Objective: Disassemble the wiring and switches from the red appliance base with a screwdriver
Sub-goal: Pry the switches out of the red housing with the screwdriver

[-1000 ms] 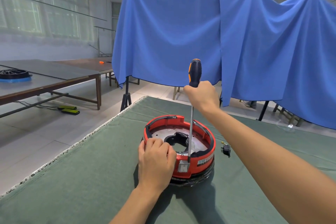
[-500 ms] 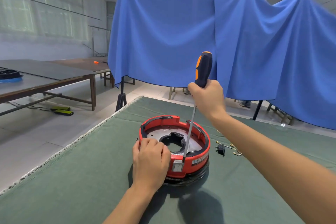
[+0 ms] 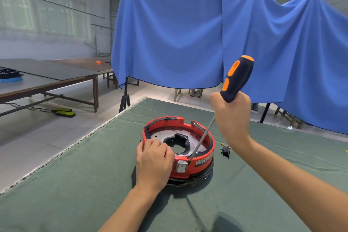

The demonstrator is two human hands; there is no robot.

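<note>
Left hand gripping red base rim — right hand fisted round screwdriver, tip beside switch.

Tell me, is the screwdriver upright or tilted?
Tilted: the screwdriver leans right, handle in the right hand, tip by the rocker switch.

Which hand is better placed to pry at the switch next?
Right. The right hand grips the screwdriver, whose tip sits beside the switch. The left hand grips the red base, steadying it.
</note>
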